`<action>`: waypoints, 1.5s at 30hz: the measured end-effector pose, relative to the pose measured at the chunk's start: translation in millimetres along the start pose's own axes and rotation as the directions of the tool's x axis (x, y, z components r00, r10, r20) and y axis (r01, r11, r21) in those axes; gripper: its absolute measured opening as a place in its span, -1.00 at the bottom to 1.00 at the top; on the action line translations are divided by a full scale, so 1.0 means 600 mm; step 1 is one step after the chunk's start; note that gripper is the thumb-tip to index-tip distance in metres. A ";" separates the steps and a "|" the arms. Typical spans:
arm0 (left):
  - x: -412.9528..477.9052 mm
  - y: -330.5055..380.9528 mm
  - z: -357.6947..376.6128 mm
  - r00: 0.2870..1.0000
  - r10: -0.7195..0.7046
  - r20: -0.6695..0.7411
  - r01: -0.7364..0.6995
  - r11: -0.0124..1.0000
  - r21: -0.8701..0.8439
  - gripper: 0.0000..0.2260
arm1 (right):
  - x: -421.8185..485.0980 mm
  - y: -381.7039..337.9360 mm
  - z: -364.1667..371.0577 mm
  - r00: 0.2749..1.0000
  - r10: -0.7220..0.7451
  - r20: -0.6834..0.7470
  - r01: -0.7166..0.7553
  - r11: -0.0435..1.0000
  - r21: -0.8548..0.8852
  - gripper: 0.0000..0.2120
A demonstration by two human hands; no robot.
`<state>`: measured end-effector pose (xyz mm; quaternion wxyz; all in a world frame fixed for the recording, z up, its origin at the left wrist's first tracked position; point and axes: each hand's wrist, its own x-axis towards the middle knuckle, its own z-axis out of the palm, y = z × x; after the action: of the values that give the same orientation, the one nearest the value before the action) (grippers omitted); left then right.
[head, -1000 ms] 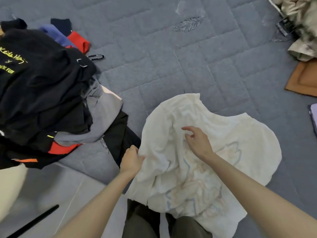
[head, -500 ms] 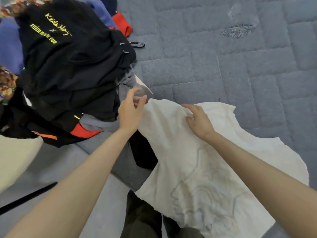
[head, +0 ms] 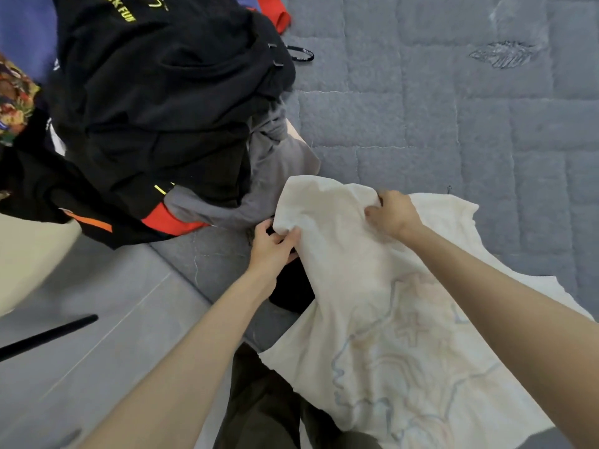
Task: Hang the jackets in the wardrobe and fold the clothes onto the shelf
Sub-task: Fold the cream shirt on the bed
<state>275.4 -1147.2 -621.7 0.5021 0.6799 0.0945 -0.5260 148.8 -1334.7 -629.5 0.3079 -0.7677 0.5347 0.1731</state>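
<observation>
A single cream T-shirt (head: 372, 286), soft, creased cotton with a faded print of pale blue and pink outlines, lies at the near edge of a grey quilted bed cover (head: 421, 124), its lower part hanging off that edge over the person's dark trousers (head: 265, 409). Both hands hold its far end. The left hand (head: 272, 251) pinches a fold at the shirt's left corner, thumb closed on top and fingers curled beneath. The right hand (head: 393, 215) has its fingers curled into a bunch of cloth on the shirt's far edge.

One heap of clothes sits along the cover's left edge: a black garment with yellow lettering (head: 155, 92) on top, a smooth grey garment (head: 269, 176) spilling from under it towards the shirt, a blue piece (head: 22, 34), a floral fabric (head: 13, 102) and a red piece (head: 275, 11). One black loop (head: 301, 55) lies just beside the heap. A single stitched feather motif (head: 502, 55) marks the plush, square-stitched cover near its far right. One black rod (head: 48, 335) lies on the grey tiled floor (head: 97, 367).
</observation>
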 end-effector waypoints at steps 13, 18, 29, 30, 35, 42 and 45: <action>-0.019 -0.020 -0.020 0.911 0.232 0.342 -0.403 0.684 0.608 -0.56 | -0.012 -0.041 -0.036 0.963 -0.268 -0.031 0.269 0.961 0.058 -0.64; -0.040 -0.079 -0.025 0.837 0.156 0.525 -0.542 0.368 0.755 -0.58 | -0.011 -0.084 0.000 0.870 -0.363 0.334 0.452 0.859 -0.241 -0.45; -0.066 -0.030 0.001 0.897 0.291 0.332 -0.425 0.367 0.827 -0.70 | -0.131 0.043 -0.026 0.926 -0.264 -0.269 0.189 0.943 -0.274 -0.88; -0.070 -0.026 0.010 0.905 0.267 0.331 -0.410 0.340 0.847 -0.65 | -0.152 0.064 -0.023 0.948 -0.190 -0.254 0.112 0.950 -0.293 -0.87; -0.095 -0.053 0.066 0.892 0.122 0.436 -0.448 0.099 0.889 -0.53 | -0.227 0.156 0.006 0.948 0.317 -0.014 -0.305 0.896 -0.322 -0.71; -0.104 -0.107 0.087 0.907 0.193 0.374 -0.388 0.039 0.921 -0.42 | -0.235 0.139 0.042 0.994 0.072 -0.077 -0.082 0.989 -0.124 -0.52; -0.099 -0.126 0.082 0.873 0.267 0.407 -0.393 -0.108 0.913 -0.67 | -0.214 0.138 0.064 0.997 0.051 -0.061 -0.064 0.972 -0.227 -0.56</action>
<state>169.6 -1126.0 -614.4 -0.0081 0.8053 -0.4971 -0.3229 27.4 -1237.2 -605.8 0.1976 -0.7867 0.5415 0.2210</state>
